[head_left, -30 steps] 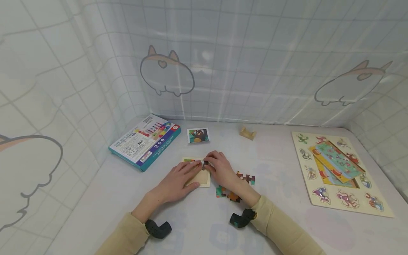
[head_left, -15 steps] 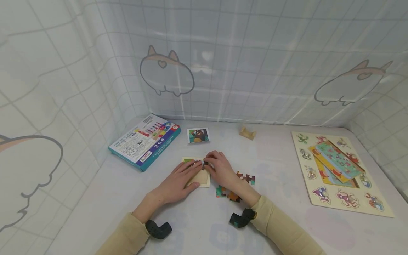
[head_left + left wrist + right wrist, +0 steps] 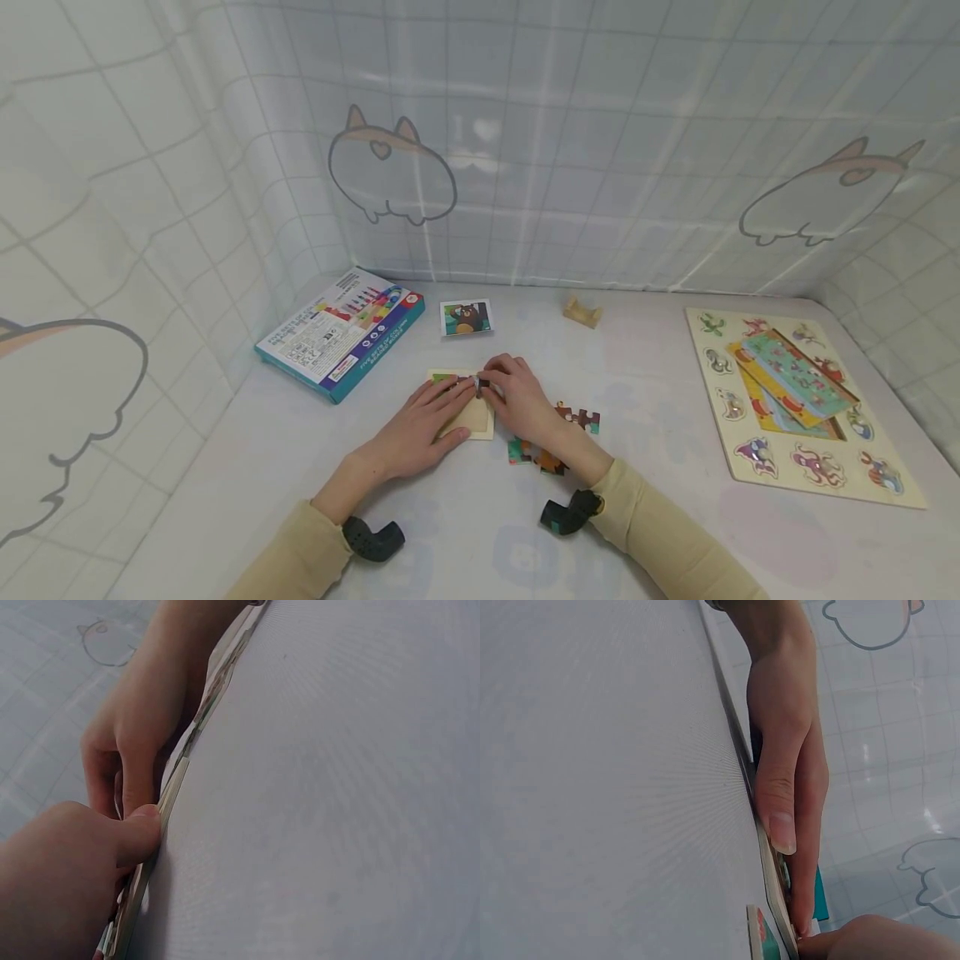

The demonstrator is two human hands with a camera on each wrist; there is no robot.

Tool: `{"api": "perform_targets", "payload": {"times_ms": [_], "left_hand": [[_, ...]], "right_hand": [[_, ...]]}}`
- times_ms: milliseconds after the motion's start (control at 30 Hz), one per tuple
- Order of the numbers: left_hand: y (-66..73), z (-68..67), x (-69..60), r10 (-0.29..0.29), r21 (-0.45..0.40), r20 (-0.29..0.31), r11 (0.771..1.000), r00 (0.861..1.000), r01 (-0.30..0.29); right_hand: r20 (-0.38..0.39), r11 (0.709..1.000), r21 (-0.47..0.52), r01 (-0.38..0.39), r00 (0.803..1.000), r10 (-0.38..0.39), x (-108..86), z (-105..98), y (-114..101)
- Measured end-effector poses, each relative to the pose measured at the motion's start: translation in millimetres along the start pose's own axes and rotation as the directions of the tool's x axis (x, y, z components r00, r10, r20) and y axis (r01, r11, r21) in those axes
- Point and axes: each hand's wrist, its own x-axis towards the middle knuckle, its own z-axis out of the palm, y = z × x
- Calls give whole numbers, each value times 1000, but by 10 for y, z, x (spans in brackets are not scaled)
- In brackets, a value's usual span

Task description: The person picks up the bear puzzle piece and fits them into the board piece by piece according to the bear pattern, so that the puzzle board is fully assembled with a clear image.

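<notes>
One wooden tray [image 3: 474, 422], centre frame. Left hand [image 3: 411, 431] lies across it, fingers extended, probably steadying. Right hand [image 3: 522, 404]: grip pinches a small piece [image 3: 482, 384] at the tray's upper right, likely for fine alignment. Loose pieces [image 3: 588, 422] just right of it, presumably for easy reach.

To my left, by the far left corner of the worktop [image 3: 652, 375], I can read "FIVE SETS OF COLUMN" along the teal side of the box [image 3: 337, 333], with "BEADED" starting the line beneath. Its small print is too fine for me, and the pale lettering near the worktop's front edge is too faint to make out.
</notes>
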Motion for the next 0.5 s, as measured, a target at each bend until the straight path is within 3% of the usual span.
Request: {"api": "perform_targets", "payload": {"times_ms": [500], "left_hand": [[12, -3, 5, -3, 3, 0, 1000, 1000, 3]], "right_hand": [[-3, 1000, 15, -14, 1000, 14, -1, -14, -17]]}}
